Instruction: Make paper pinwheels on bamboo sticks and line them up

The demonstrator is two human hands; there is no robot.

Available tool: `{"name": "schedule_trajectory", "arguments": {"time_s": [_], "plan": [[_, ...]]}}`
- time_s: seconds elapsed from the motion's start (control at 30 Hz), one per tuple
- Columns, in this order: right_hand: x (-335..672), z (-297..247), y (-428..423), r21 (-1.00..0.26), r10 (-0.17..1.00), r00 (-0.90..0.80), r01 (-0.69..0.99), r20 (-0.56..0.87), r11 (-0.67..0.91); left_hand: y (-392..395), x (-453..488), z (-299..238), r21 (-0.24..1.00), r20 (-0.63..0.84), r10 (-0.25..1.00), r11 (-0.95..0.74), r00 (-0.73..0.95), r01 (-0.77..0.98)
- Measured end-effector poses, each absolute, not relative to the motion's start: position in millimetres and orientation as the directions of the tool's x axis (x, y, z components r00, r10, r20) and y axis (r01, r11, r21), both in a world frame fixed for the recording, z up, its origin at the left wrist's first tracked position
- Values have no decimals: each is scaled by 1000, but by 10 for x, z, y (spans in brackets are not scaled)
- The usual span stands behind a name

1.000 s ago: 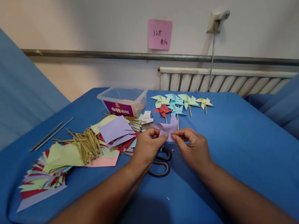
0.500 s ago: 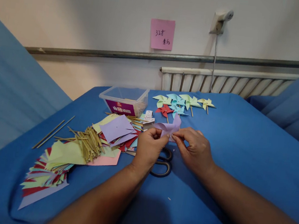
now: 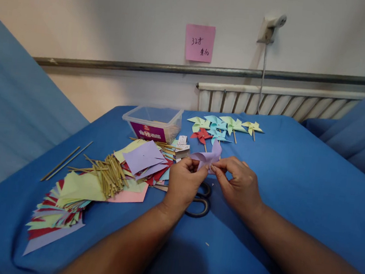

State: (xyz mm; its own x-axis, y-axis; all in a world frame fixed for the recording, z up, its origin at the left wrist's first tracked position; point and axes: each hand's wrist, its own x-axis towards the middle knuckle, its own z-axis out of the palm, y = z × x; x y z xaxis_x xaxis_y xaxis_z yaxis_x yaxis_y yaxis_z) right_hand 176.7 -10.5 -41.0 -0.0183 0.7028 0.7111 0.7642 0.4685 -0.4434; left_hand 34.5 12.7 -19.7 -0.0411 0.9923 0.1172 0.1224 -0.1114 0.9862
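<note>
Both of my hands pinch a lilac paper pinwheel [image 3: 208,156] just above the blue table [image 3: 296,176]. My left hand [image 3: 184,182] grips its left side with closed fingers. My right hand [image 3: 238,183] pinches its centre with thumb and forefinger. Black scissors [image 3: 199,201] lie under my hands, partly hidden. Several finished pinwheels [image 3: 223,127] in green, blue, red and yellow lie just beyond.
A clear plastic box [image 3: 153,122] stands at the back left. Loose coloured paper squares [image 3: 142,161], a bundle of thin sticks [image 3: 110,173] and a fan of cut paper [image 3: 57,210] lie to the left. Two long sticks [image 3: 67,165] lie far left. A radiator [image 3: 282,102] runs behind.
My hands have folded the lilac paper tighter together, its flaps now standing up more. Hands stay in the same place.
</note>
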Motion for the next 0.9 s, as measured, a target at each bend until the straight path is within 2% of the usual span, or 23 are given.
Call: {"name": "schedule_trajectory", "arguments": {"time_s": [0.17, 0.37, 0.5, 0.57, 0.63, 0.73, 0.9], "plan": [[1759, -412, -96, -516, 727, 6, 708, 687, 482, 108, 349, -193, 977, 165, 986, -159, -28, 143], [1748, -444, -65, -704, 764, 144, 522, 629, 481, 97, 346, -189, 980, 146, 989, -141, -24, 143], [1713, -464, -25, -891, 867, 220, 203, 447, 407, 85, 339, -174, 981, 135, 991, -131, -16, 143], [1700, -452, -4, -931, 912, 193, 33, 363, 364, 80, 336, -170, 984, 133, 991, -130, -12, 123], [1700, -428, 12, -944, 940, 142, -66, 312, 323, 77, 335, -171, 987, 126, 992, -125, -3, 99], [1722, -404, 16, -960, 963, 81, -99, 255, 263, 74, 338, -180, 992, 106, 994, -107, 23, 72], [1743, -417, -11, -972, 964, 128, 7, 234, 235, 75, 340, -203, 992, 95, 995, -98, 40, 82]]}}
